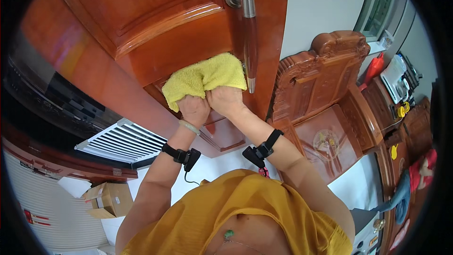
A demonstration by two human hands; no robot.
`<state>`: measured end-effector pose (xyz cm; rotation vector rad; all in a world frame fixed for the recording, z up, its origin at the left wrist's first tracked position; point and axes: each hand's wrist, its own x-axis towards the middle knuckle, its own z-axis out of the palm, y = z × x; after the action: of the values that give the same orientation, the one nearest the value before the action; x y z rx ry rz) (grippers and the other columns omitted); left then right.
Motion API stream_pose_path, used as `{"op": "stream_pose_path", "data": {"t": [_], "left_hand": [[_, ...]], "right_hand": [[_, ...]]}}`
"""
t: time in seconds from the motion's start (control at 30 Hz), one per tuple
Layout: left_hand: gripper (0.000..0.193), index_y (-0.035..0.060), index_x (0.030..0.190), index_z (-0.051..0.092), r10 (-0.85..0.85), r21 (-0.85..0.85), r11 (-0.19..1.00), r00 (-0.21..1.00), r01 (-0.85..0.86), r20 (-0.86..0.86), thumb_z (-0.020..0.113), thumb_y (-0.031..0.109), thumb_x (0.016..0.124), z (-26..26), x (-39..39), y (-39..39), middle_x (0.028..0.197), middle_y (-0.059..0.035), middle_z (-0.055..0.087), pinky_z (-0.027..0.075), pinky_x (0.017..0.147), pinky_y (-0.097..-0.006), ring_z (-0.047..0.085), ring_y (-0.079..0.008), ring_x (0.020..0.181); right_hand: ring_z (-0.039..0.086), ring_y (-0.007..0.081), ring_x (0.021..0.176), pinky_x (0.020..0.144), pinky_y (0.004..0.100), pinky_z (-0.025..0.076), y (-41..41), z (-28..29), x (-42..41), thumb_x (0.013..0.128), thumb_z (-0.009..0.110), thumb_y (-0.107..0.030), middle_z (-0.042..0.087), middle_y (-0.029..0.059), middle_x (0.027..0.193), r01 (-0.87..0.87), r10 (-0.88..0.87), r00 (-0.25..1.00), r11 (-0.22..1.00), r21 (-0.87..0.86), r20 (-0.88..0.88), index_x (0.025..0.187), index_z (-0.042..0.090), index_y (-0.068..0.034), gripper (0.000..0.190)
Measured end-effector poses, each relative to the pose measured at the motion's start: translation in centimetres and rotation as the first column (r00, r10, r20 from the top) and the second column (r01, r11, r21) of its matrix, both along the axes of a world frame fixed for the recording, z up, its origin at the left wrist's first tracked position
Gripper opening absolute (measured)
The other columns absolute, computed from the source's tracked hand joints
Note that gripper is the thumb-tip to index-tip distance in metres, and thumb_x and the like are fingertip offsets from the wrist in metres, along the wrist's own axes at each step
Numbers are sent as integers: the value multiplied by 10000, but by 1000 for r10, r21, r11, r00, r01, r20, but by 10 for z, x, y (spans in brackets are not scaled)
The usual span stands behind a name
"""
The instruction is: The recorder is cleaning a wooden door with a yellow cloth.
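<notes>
A yellow terry cloth (205, 74) is spread against a reddish-brown panelled wooden door (184, 42), just left of its long handle. My left hand (194, 109) grips the cloth's lower left part, and its fingers are hidden beneath the fabric. Close beside it, my right hand (225, 100) holds the lower right part, with the fingertips also covered. The door's pull handle (250, 39), metal at both ends with a dark wood-coloured middle, runs upright past the cloth's right edge. Each forearm wears a black strap with a small device.
A carved wooden armchair (322, 92) stands right of the door. A white slatted grille (120, 141) and an open cardboard box (109, 198) are at left. Far right, a person in a red top (421, 170) sits on wooden furniture. Things crowd a side table (378, 102).
</notes>
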<state>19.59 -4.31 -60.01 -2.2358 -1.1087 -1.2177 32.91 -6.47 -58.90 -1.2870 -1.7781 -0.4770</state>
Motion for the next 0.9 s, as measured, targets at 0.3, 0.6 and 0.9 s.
{"op": "stream_pose_path", "data": {"t": [0.3, 0.6, 0.9], "left_hand": [[366, 20, 1084, 644, -63, -532, 814, 874, -234, -481, 611, 191, 763, -22, -27, -20, 1009, -192, 657, 404, 901, -533, 603, -369, 990], [393, 13, 1155, 610, 281, -420, 840, 937, -344, -207, 616, 224, 824, 122, -22, -17, 1170, -208, 594, 353, 934, -563, 526, -396, 1109], [416, 29, 1214, 576, 191, 114, 973, 979, -199, 73, 608, 189, 832, 49, -42, -9, 1245, -185, 573, 250, 1036, -551, 469, -396, 1202]], "right_hand": [[576, 378, 1058, 912, 515, 429, -17, -43, 9, 832, 582, -277, 631, 183, 1108, -85, 88, 996, 957, -277, -3, 1108, 638, -49, 362], [580, 399, 992, 859, 518, 440, 6, 101, -11, 787, 624, -224, 637, 177, 1054, -122, 149, 982, 969, 216, -112, 1021, 675, -71, 285], [549, 393, 1083, 963, 520, 393, 13, 85, -22, 765, 628, -254, 635, 159, 1088, -212, 222, 975, 933, 291, -2, 1030, 674, -67, 327]]}}
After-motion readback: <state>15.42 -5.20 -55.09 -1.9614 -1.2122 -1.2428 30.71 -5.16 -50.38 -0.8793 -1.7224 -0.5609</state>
